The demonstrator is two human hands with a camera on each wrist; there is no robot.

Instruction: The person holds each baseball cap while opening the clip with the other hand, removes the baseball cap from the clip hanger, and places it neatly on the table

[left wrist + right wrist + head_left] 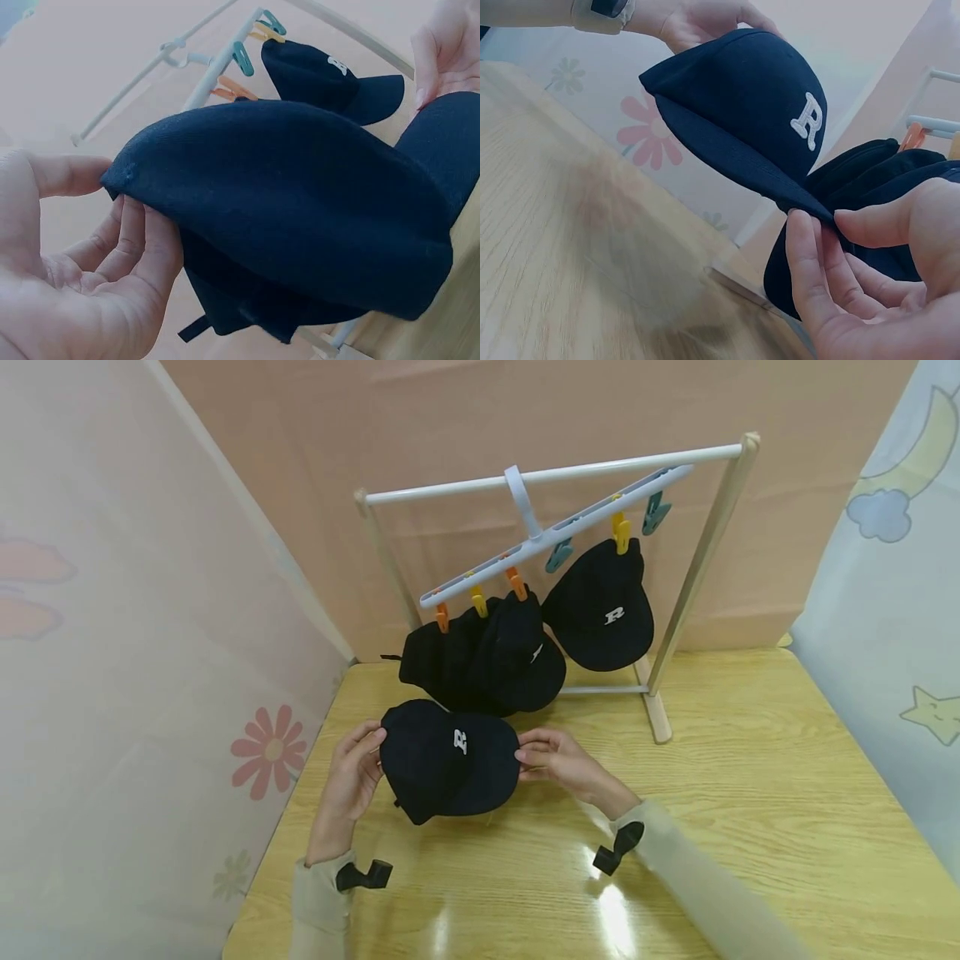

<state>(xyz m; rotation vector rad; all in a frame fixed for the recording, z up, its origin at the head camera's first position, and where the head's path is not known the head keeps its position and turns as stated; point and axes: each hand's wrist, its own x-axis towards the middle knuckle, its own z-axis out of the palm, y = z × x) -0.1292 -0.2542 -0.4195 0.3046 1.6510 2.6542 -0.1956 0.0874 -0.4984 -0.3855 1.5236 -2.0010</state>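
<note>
Navy cloth baseball cap with a white R (pixel 442 768) is being held above a yellow wood-grain counter (pixel 750 802), fingers of the left hand (pixel 354 781) pinching its crown's edge, the right hand's (pixel 568 766) its brim.

My bare left hand (pixel 356 777) emerges from a long, pale beige cloth sleeve (pixel 321 910), its cuff gathered; a black wrist mount (pixel 348 877) with a small boxy end sits there. My bare right hand (pixel 562 764) has a matching beige sleeve (pixel 705 877) and black boxy-ended mount (pixel 628 837).
</note>
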